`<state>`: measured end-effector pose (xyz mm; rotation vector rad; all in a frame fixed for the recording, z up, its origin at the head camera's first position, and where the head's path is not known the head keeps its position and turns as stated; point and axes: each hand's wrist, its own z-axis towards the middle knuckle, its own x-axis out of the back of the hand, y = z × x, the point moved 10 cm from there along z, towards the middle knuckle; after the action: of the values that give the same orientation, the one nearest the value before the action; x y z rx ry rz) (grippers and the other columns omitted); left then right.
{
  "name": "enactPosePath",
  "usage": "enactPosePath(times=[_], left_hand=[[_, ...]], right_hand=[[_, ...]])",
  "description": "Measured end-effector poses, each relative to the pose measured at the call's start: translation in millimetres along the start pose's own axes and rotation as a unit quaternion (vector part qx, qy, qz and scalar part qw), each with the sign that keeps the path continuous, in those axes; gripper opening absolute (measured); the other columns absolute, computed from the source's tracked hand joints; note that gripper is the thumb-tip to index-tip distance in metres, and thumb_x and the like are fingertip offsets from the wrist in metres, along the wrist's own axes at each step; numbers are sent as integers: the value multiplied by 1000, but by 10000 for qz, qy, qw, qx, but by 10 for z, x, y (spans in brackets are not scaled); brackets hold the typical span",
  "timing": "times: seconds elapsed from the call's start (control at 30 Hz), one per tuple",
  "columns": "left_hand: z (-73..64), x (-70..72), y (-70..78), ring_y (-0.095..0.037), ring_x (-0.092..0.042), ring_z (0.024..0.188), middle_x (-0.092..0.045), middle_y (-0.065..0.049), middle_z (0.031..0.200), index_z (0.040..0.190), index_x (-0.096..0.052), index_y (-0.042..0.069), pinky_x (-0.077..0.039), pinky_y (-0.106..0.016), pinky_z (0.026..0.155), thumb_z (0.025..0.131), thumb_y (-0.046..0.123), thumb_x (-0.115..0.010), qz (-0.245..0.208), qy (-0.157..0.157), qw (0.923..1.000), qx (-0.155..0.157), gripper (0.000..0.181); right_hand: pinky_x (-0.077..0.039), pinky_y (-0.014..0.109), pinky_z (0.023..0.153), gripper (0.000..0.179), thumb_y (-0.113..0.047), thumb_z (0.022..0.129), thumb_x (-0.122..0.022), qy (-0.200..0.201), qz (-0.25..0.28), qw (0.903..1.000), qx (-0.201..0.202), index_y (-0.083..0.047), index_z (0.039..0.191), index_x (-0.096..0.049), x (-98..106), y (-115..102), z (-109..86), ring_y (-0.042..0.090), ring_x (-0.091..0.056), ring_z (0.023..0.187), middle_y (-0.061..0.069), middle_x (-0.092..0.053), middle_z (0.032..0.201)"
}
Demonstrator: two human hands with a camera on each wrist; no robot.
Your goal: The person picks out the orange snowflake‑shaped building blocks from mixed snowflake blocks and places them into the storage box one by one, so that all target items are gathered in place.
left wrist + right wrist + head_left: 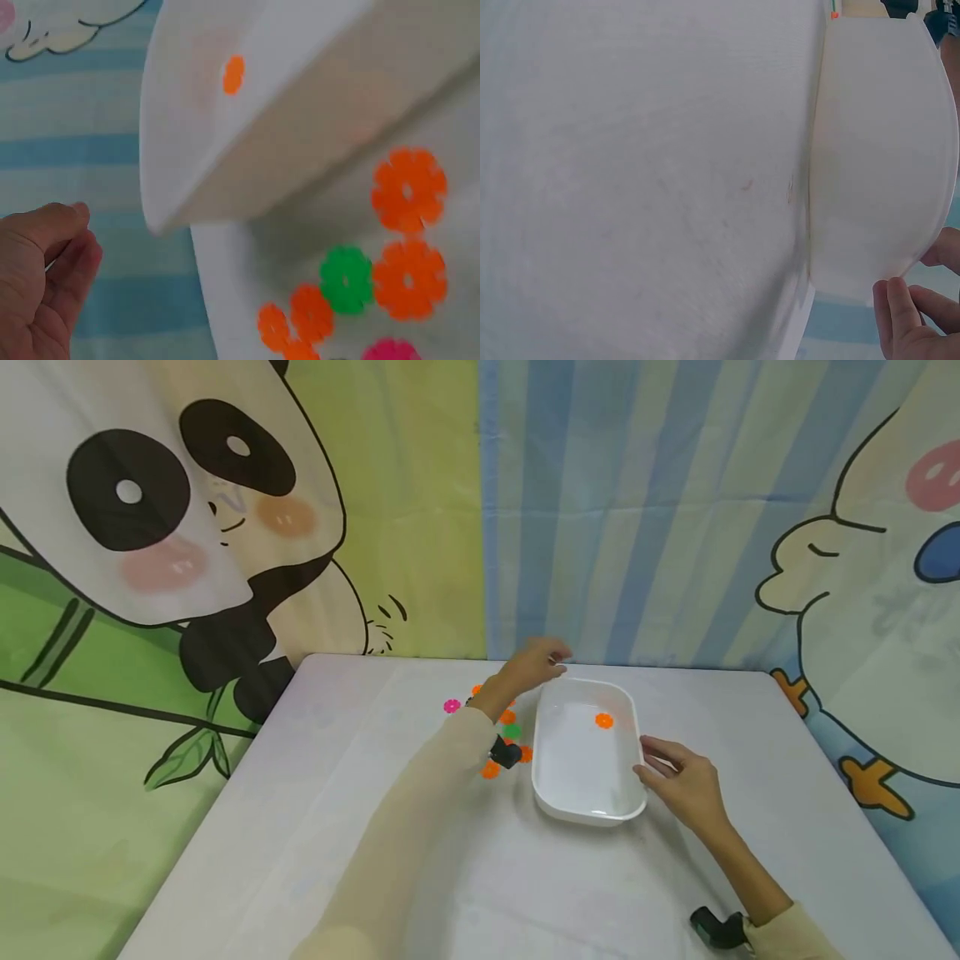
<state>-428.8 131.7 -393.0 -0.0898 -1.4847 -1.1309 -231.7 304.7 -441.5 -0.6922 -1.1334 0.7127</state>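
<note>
A white rectangular tray point(555, 812) stands on the table with one orange flower-shaped plastic disc point(603, 721) inside. My right hand point(686, 783) holds its right rim between thumb and fingers; in the right wrist view, fingertips point(896, 300) meet the tray's edge. My left hand point(532, 667) is raised beside the far left corner of the tray, apart from it. Its thumb and fingers point(56, 221) are loosely bent towards each other, with nothing visible between them. Beneath the left forearm lie several orange discs point(490, 769), a green disc point(512, 732) and a pink disc point(452, 706).
The white table point(322, 760) meets a hanging backdrop point(420, 510) printed with cartoon animals and stripes. Black wrist cameras are strapped on the left wrist point(505, 752) and right wrist point(717, 929). The left forearm partly covers the loose discs.
</note>
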Motion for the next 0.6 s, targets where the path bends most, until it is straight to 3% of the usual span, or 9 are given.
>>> enactPosePath(times=[0.13,0.33,0.6], left_hand=[[-279,159,-514,-23,-60,108,-65,-11,117,120,-66,0,-48,-29,94,93,6,-65,378,68,9985,393,28],[-658,163,-1181,-27,-58,114,-64,-14,122,124,-64,0,-45,-37,100,92,2,-63,535,-140,9920,1132,31],[-777,121,-1461,-26,-57,111,-66,-10,117,120,-67,3,-43,-34,101,90,15,-70,858,-326,9856,1423,33]], right_hand=[[-48,12,78,45,-4,83,-76,5,-81,10000,-38,6,124,-62,15,3,6,36,-62,110,21,-60,125],[-48,11,78,45,-5,83,-76,-47,-106,9999,-41,5,124,-61,11,16,3,36,-62,110,21,-60,126],[-48,13,79,45,-5,83,-76,-17,-109,9999,-25,5,124,-61,-6,-13,-2,36,-62,111,22,-60,126]])
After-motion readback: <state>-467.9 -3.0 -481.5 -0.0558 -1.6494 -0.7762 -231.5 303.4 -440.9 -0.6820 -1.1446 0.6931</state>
